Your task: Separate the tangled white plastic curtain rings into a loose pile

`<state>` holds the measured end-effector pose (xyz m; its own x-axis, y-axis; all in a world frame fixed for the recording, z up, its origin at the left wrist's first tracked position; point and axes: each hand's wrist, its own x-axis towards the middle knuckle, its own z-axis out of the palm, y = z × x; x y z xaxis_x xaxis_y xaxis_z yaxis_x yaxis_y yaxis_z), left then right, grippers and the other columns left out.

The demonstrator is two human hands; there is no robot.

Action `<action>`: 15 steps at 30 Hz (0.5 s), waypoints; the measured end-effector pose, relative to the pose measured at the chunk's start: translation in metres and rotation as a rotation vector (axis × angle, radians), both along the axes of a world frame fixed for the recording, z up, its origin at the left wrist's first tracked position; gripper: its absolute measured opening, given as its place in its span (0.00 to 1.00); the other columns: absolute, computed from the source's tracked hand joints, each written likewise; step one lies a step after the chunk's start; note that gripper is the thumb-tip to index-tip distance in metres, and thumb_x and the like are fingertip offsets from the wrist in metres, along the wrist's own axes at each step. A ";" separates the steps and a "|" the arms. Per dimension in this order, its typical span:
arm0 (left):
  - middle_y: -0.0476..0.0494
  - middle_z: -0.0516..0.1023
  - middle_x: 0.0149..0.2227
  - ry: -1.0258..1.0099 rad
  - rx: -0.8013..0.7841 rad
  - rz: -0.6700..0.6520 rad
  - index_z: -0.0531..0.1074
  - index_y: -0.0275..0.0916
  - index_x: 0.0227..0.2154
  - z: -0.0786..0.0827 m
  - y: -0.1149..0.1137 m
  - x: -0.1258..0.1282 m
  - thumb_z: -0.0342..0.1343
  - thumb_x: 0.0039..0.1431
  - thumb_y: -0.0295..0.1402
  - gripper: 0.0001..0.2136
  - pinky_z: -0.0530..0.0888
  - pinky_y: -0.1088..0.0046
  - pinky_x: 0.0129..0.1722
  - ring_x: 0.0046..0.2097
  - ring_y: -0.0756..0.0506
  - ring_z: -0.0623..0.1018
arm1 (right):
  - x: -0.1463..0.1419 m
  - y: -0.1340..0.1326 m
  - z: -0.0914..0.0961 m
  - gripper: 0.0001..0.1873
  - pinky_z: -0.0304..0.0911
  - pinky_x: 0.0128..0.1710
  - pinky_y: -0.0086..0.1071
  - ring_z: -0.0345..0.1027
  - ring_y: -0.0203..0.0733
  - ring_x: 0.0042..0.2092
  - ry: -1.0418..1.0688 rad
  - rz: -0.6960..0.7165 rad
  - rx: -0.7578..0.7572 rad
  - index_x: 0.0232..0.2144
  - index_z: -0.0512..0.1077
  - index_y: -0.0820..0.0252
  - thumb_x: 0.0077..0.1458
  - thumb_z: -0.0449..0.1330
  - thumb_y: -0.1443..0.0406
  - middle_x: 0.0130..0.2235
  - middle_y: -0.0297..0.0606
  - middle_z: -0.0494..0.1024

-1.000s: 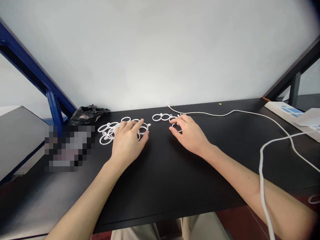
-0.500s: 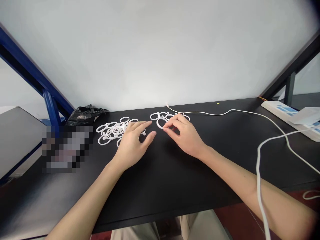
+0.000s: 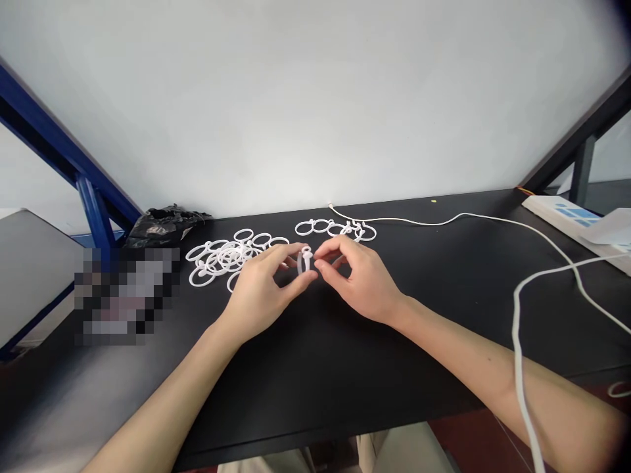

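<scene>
My left hand (image 3: 269, 282) pinches a white plastic curtain ring (image 3: 306, 260) between thumb and fingers, above the black table. The ring is turned nearly edge-on, with its small eyelet at the top. Close to its right side is my right hand (image 3: 362, 276), thumb and fingertips nearly together; what lies between them, if anything, is too small to make out. A loose pile of similar white rings (image 3: 202, 278) lies to the left, partly hidden behind my left hand. Beyond my right hand, several more rings (image 3: 304, 228) form a row.
The black table (image 3: 296, 374) meets a pale wall (image 3: 315, 98). A crumpled black plastic bag (image 3: 160, 223) sits at the back left, near a blue frame (image 3: 91, 203). A white cable (image 3: 516, 322) crosses the right side and passes over my right forearm. A white box (image 3: 566, 213) stands far right.
The ring that my right fingers held has moved slightly left and toward me and turned edge-on. My left hand, open before, has closed on it.
</scene>
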<state>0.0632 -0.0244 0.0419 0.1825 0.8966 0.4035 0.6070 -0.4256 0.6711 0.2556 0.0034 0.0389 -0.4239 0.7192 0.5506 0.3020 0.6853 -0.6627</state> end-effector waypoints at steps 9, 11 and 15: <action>0.41 0.77 0.43 0.289 0.352 0.017 0.73 0.37 0.49 -0.008 0.000 -0.002 0.58 0.62 0.38 0.15 0.75 0.69 0.38 0.40 0.46 0.77 | 0.000 -0.001 0.001 0.11 0.74 0.40 0.31 0.75 0.37 0.43 -0.052 0.036 -0.055 0.46 0.71 0.56 0.62 0.55 0.66 0.44 0.34 0.79; 0.41 0.78 0.42 0.313 0.376 0.013 0.74 0.37 0.49 -0.008 0.000 -0.003 0.58 0.62 0.38 0.15 0.75 0.69 0.37 0.39 0.46 0.77 | 0.000 -0.001 0.001 0.13 0.74 0.40 0.31 0.75 0.37 0.44 -0.048 0.040 -0.049 0.49 0.71 0.55 0.63 0.55 0.66 0.46 0.35 0.79; 0.41 0.79 0.40 0.357 0.433 0.027 0.74 0.36 0.48 -0.009 0.001 -0.004 0.58 0.62 0.40 0.16 0.76 0.65 0.39 0.39 0.44 0.78 | -0.001 -0.002 0.002 0.12 0.73 0.40 0.30 0.75 0.35 0.41 -0.064 0.044 -0.032 0.47 0.72 0.56 0.63 0.53 0.68 0.44 0.34 0.79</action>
<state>0.0589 -0.0232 0.0325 0.3541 0.6695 0.6530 0.7792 -0.5973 0.1898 0.2546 0.0012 0.0408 -0.4887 0.7161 0.4984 0.3146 0.6775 -0.6649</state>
